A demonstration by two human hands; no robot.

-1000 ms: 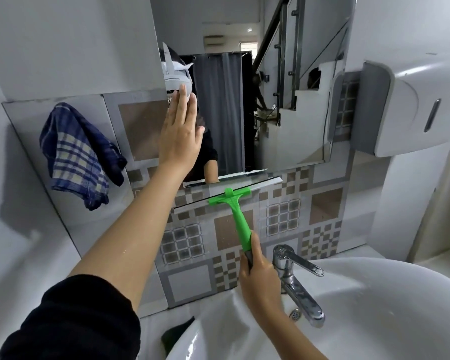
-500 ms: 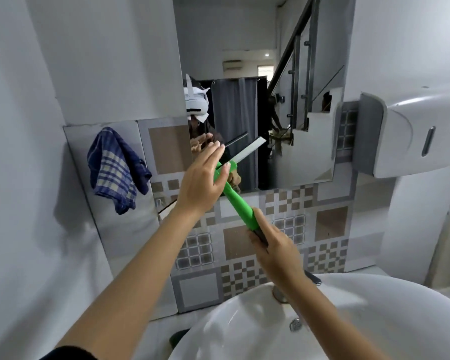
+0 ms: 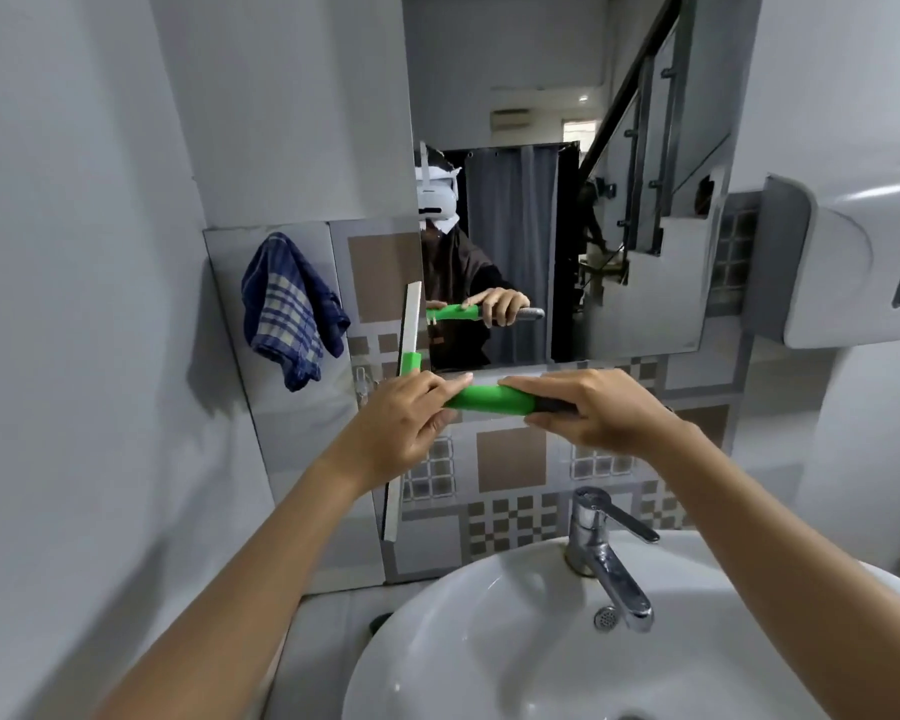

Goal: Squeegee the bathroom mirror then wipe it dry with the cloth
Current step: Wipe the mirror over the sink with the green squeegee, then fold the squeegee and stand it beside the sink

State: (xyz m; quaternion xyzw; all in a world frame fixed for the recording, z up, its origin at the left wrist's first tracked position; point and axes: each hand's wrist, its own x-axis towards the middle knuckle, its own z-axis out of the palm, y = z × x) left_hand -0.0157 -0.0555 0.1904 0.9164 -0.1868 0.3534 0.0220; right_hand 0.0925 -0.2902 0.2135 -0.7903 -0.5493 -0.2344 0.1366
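A green squeegee (image 3: 489, 399) lies level in front of me, below the mirror's (image 3: 567, 200) bottom edge. Its white blade stands upright at the left, by the mirror's left side. My left hand (image 3: 404, 418) grips the handle near the blade end. My right hand (image 3: 588, 410) holds the dark grip end of the same handle. A blue checked cloth (image 3: 289, 309) hangs on the tiled wall, left of the mirror and apart from both hands.
A white basin (image 3: 489, 641) with a chrome tap (image 3: 606, 553) sits right below my arms. A white dispenser (image 3: 853, 262) juts from the wall on the right. A plain wall closes in the left side.
My left hand came off the mirror and took hold of the squeegee handle. The squeegee turned from upright to level, its blade now standing vertical at the left.
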